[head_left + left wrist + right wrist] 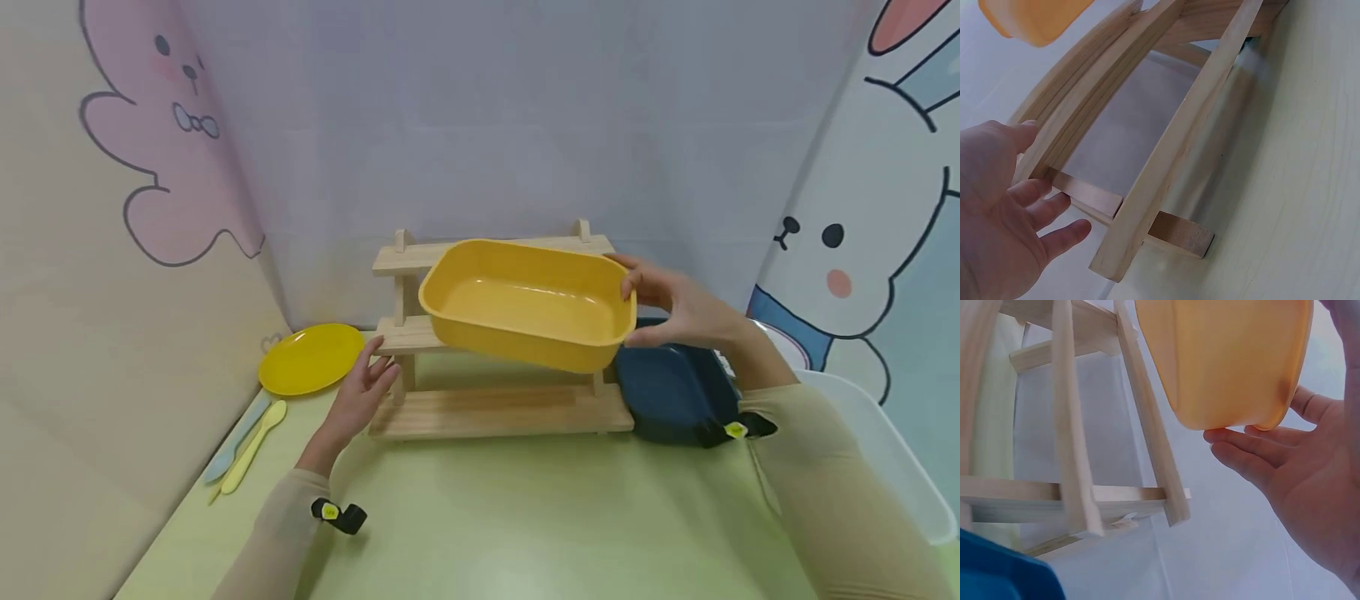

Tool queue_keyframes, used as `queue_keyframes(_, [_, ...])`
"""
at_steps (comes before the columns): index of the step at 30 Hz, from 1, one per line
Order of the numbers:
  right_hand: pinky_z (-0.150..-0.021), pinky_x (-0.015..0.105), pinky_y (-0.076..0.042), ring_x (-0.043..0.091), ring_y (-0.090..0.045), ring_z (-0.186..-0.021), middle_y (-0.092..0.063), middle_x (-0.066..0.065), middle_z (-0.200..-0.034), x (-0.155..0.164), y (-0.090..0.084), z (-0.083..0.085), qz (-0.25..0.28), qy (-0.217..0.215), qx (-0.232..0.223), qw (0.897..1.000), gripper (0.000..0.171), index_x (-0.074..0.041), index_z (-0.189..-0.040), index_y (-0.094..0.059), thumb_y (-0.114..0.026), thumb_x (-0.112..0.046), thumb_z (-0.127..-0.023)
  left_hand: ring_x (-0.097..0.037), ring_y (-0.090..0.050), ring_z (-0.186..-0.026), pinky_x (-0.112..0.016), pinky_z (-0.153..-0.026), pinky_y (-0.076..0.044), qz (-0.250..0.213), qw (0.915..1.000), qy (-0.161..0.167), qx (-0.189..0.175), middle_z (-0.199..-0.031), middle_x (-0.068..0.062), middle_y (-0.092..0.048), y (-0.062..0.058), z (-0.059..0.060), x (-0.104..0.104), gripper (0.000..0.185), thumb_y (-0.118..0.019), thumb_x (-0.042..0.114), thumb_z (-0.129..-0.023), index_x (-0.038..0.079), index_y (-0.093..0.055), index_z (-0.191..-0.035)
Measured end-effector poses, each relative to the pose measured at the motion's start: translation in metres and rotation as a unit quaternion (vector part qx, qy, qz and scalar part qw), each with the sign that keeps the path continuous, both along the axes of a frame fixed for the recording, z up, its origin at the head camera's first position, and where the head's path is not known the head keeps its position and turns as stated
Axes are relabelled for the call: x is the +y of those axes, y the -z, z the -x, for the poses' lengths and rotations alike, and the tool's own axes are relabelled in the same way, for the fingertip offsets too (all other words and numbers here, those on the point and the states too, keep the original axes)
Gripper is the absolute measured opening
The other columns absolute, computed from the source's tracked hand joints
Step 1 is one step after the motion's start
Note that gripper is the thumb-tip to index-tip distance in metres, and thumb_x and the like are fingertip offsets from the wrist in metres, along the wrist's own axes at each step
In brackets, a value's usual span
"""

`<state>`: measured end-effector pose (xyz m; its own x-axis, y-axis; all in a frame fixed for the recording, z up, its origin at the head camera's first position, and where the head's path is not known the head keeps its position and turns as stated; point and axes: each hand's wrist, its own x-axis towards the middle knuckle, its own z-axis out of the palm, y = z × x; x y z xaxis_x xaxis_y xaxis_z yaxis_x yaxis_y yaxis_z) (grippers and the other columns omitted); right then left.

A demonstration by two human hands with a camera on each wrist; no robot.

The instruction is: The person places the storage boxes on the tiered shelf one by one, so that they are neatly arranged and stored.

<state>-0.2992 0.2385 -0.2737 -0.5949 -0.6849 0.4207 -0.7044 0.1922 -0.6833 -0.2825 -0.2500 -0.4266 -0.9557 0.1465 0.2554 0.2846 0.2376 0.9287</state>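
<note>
The right hand [678, 308] clamps its grip on the right end of the yellow rectangular tub [528, 302], thumb over the rim and fingers [1244, 450] under the base. The tub hangs tilted in the air, in front of the upper tiers of the wooden rack [495, 408]. The left hand [363, 392] is apart and relaxed, fingers [1047, 209] at the rack's left post, holding nothing. Judged step: carrying the tub at the rack. The next move calls for levelling it over a shelf. Beside the rack sit a dark blue tub [675, 392], a yellow plate [311, 358] and two spoons [247, 446] on the bench [525, 525].
</note>
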Motion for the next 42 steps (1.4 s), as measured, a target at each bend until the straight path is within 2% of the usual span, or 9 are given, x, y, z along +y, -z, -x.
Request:
queue_keyframes(5, [-0.102,0.019,-0.046,0.042,-0.043,-0.135,-0.024,0.021,-0.161,-0.009,-0.022,0.027,0.003,0.007,-0.005,1.0,0.036,0.005,-0.104,-0.051,-0.076,0.009,-0.079,-0.031,-0.032,-0.145,-0.049,-0.112,-0.035,0.013,0.9999,0.0,0.005,-0.161,-0.019,-0.027,0.003,-0.001,0.003,0.072,-0.056,0.033,-0.104,0.016,-0.016,-0.161])
queue_keyframes(13, [-0.089,0.021,-0.055,0.044,-0.049,-0.131,-0.023,0.01,-0.164,-0.026,-0.046,0.062,-0.028,0.071,-0.07,0.995,0.033,0.003,-0.107,-0.052,-0.077,-0.005,-0.086,-0.03,-0.035,-0.144,-0.047,-0.113,-0.035,0.02,0.9998,-0.002,0.003,-0.159,-0.019,-0.03,0.002,-0.004,0.008,0.071,-0.057,0.034,-0.103,0.019,-0.017,-0.161])
queue_keyframes(19, [-0.086,0.02,-0.055,0.037,-0.056,-0.126,-0.021,0.01,-0.164,-0.028,-0.045,0.08,-0.053,0.109,-0.088,0.989,0.036,0.002,-0.107,-0.053,-0.079,-0.014,-0.087,-0.033,-0.036,-0.143,-0.048,-0.111,-0.037,0.017,0.9998,0.009,0.006,-0.159,-0.02,-0.029,0.004,-0.002,0.013,0.07,-0.056,0.032,-0.104,0.019,-0.017,-0.161])
queue_keyframes(24, [-0.089,0.02,-0.053,0.038,-0.055,-0.126,-0.019,0.008,-0.165,-0.026,-0.039,0.088,-0.064,0.11,-0.094,0.987,0.037,0.002,-0.107,-0.05,-0.076,-0.018,-0.089,-0.037,-0.032,-0.145,-0.046,-0.112,-0.036,0.004,0.9999,0.013,0.01,-0.164,-0.016,-0.02,0.005,0.0,0.021,0.071,-0.057,0.029,-0.104,0.015,-0.017,-0.16])
queue_keyframes(27, [-0.096,0.028,-0.051,0.038,-0.05,-0.131,-0.018,0.006,-0.165,-0.023,-0.039,0.091,-0.067,0.114,-0.098,0.986,0.039,0.002,-0.11,-0.049,-0.074,-0.019,-0.089,-0.038,-0.032,-0.144,-0.049,-0.113,-0.035,0.012,0.9998,0.002,0.018,-0.164,-0.015,-0.019,0.002,0.004,0.026,0.068,-0.057,0.03,-0.104,0.012,-0.021,-0.159])
queue_keyframes(32, [-0.112,0.051,-0.037,0.038,-0.039,-0.14,-0.015,0.005,-0.166,-0.023,-0.044,0.094,-0.086,0.127,-0.101,0.983,0.043,0.001,-0.115,-0.05,-0.073,-0.024,-0.089,-0.04,-0.041,-0.139,-0.053,-0.112,-0.037,0.006,0.9975,-0.052,0.047,-0.163,-0.014,-0.023,-0.009,0.014,0.022,0.052,-0.056,0.028,-0.104,0.006,-0.043,-0.149])
queue_keyframes(34, [-0.115,0.056,-0.032,0.037,-0.035,-0.142,-0.012,0.005,-0.167,-0.025,-0.045,0.096,-0.094,0.123,-0.102,0.983,0.044,0.0,-0.119,-0.052,-0.072,-0.026,-0.089,-0.04,-0.047,-0.134,-0.048,-0.11,-0.041,-0.008,0.9966,-0.062,0.053,-0.163,-0.012,-0.025,-0.012,0.019,0.02,0.048,-0.057,0.024,-0.104,0.002,-0.048,-0.145])
queue_keyframes(38, [-0.117,0.057,-0.027,0.035,-0.029,-0.146,-0.003,0.004,-0.168,-0.032,-0.041,0.099,-0.114,0.114,-0.095,0.982,0.056,-0.002,-0.132,-0.053,-0.072,-0.031,-0.088,-0.038,-0.058,-0.122,-0.027,-0.1,-0.05,-0.012,0.9967,-0.069,0.041,-0.162,-0.007,-0.03,-0.012,0.022,0.015,0.047,-0.058,0.021,-0.103,-0.001,-0.05,-0.144])
queue_keyframes(42, [-0.118,0.059,-0.025,0.035,-0.028,-0.146,0.002,0.004,-0.168,-0.038,-0.038,0.102,-0.118,0.122,-0.087,0.982,0.063,-0.003,-0.138,-0.05,-0.075,-0.032,-0.087,-0.034,-0.053,-0.129,-0.014,-0.092,-0.05,-0.004,0.9965,-0.075,0.038,-0.161,-0.004,-0.031,-0.009,0.024,0.011,0.047,-0.061,0.02,-0.102,0.0,-0.053,-0.143])
